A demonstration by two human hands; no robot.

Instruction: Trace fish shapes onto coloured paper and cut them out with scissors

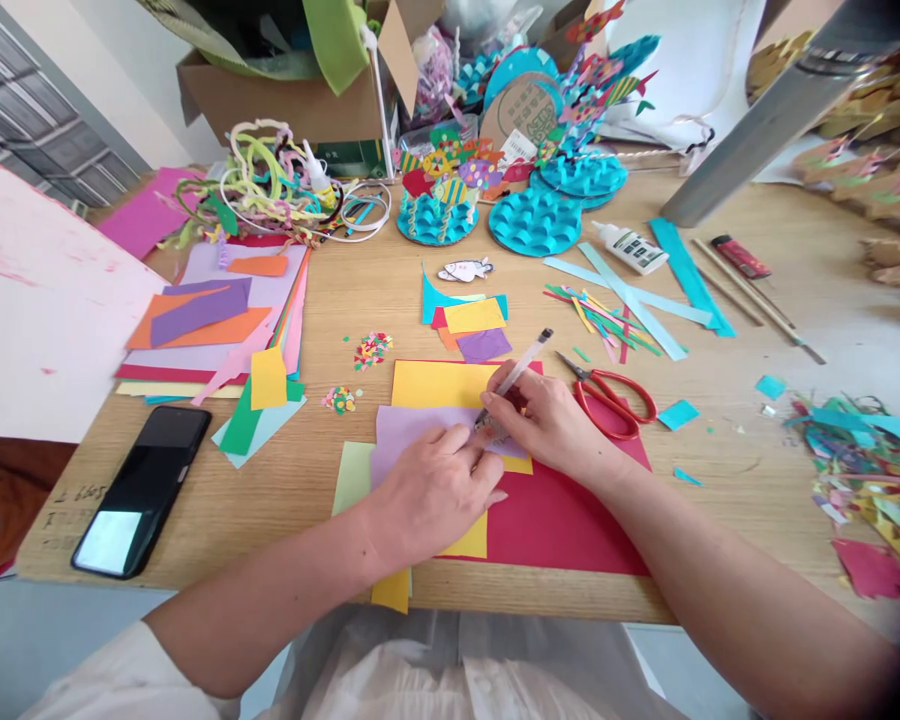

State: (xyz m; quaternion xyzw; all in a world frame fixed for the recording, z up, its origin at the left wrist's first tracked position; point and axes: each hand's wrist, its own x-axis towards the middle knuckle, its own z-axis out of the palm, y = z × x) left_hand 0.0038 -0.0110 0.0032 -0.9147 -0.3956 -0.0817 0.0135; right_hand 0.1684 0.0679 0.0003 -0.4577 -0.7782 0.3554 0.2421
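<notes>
A pen (526,362) with a clear barrel and black cap end leans up and right out of my right hand (544,415), whose fingers are wrapped round it. Its tip end is low, near the fingers of my left hand (439,490). Those fingers press down on a small shape, mostly hidden, lying on lilac paper (401,437). Under the lilac sheet are yellow paper (435,383) and red paper (570,520). Red-handled scissors (630,405) lie just right of my right hand. A white fish cutout (465,270) sits farther back.
A black phone (142,490) and stacked coloured papers (292,290) are at left. Paper scraps (862,450) lie at right. Behind are a glue bottle (630,247), paper strips (607,320), blue egg-tray pieces (536,220) and a grey post (750,130).
</notes>
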